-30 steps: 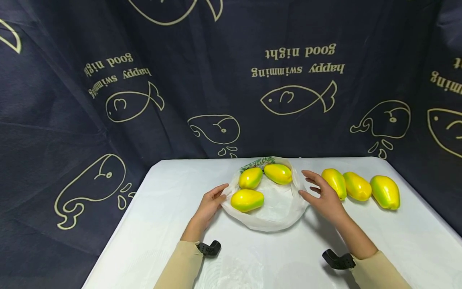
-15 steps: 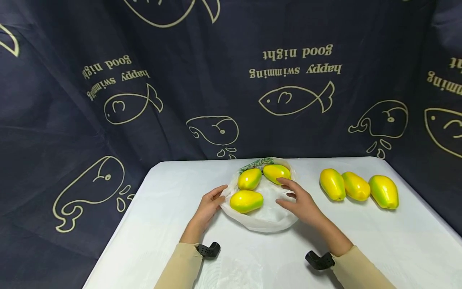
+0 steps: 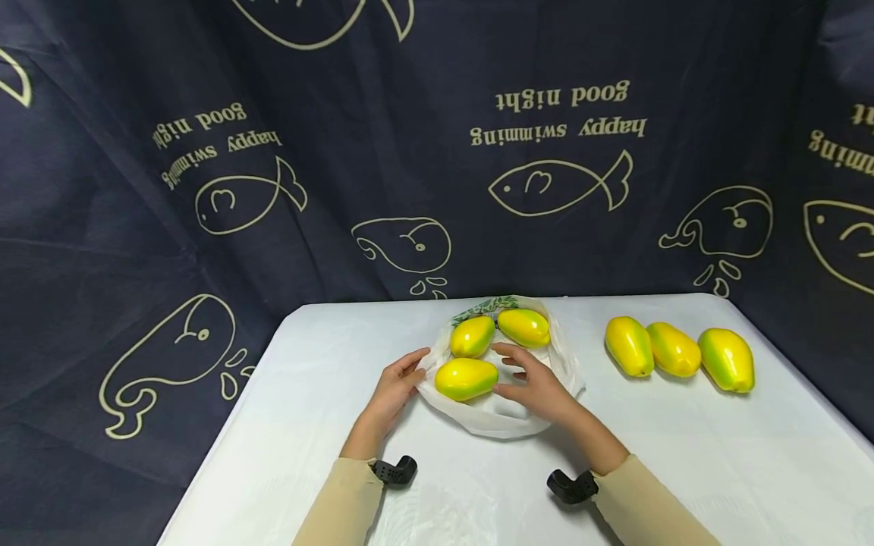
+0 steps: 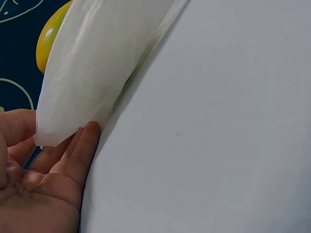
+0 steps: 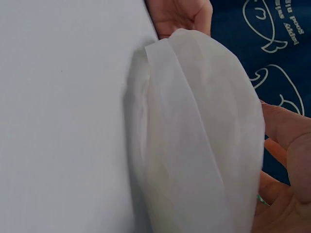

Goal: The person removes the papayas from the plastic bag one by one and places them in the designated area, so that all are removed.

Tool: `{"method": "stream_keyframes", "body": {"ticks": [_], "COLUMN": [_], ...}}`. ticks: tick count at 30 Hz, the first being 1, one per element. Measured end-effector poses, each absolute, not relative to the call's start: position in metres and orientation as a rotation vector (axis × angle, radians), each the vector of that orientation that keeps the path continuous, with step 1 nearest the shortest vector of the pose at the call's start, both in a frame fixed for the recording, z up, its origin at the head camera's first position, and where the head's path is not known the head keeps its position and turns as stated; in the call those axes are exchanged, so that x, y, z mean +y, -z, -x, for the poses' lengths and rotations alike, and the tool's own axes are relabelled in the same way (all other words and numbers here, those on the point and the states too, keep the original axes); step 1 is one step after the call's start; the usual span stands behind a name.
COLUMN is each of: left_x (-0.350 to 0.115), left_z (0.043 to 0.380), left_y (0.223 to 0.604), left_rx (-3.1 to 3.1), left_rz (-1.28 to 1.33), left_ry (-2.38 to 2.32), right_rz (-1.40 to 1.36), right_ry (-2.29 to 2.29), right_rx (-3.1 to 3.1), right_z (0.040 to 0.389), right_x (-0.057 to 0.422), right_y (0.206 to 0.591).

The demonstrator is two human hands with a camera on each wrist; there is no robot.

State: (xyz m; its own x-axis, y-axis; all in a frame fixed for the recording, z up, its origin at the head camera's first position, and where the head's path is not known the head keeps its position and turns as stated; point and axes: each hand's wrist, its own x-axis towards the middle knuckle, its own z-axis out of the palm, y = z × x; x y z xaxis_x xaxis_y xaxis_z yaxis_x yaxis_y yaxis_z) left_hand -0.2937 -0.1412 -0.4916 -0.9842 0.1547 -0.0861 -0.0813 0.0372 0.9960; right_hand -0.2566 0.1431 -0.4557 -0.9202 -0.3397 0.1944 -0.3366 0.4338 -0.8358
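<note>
Fingers [image 4: 80, 150] of the left hand [image 3: 397, 387] pinch the rim of a white plastic bag [image 3: 504, 426] at the centre of the frame; in the left wrist view the film runs between thumb and fingers. The right hand [image 3: 539, 388] reaches over the bag from the lower right, its thumb and fingers parted widely about the right end of a yellow-green fruit [image 3: 464, 379], shaped like a mango or papaya. Whether they touch it I cannot tell; in the right wrist view the bag's wall hides the fruit.

That fruit lies on its side in the front left of the bag. Behind it, also inside, are a second fruit [image 3: 473, 337] and, to its right, a third fruit [image 3: 523, 327], near the green leaf print [image 3: 486, 307] on the bag's far edge.

At the right of the frame, three more fruits [image 3: 674, 349] lie in a row on the white table [image 3: 765, 455], the rightmost slightly apart. Beige sleeves [image 3: 334, 504] enter from the bottom, each wrist bearing a black device [image 3: 394, 472]. A dark blue cloth [image 3: 423, 136] with fish, whales and upside-down lettering fills the upper frame.
</note>
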Motion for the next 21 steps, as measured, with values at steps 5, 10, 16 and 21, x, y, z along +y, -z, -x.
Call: {"method": "stream_keyframes", "body": {"ticks": [5,10,16,21], "left_x": [-0.14,-0.14,-0.14,-0.14], "left_z": [0.293,0.293,0.291,0.29], "left_y": [0.491,0.491,0.49,0.49], "left_rx": [2.133,2.127,2.1,2.101], "left_rz": [-0.071,-0.071,-0.108,-0.11], "left_ry": [-2.074,-2.081,-2.113,-2.119], "right_rz": [0.652,0.623,0.58,0.565], "right_ry": [1.559,1.555,1.561,1.554], "right_rx": [2.64,2.628,2.625,2.638], "right_z": [0.259,0.261,0.262,0.263], "right_x": [0.136,0.129,0.122,0.118], "right_y": [0.463,0.471,0.478,0.481]}}
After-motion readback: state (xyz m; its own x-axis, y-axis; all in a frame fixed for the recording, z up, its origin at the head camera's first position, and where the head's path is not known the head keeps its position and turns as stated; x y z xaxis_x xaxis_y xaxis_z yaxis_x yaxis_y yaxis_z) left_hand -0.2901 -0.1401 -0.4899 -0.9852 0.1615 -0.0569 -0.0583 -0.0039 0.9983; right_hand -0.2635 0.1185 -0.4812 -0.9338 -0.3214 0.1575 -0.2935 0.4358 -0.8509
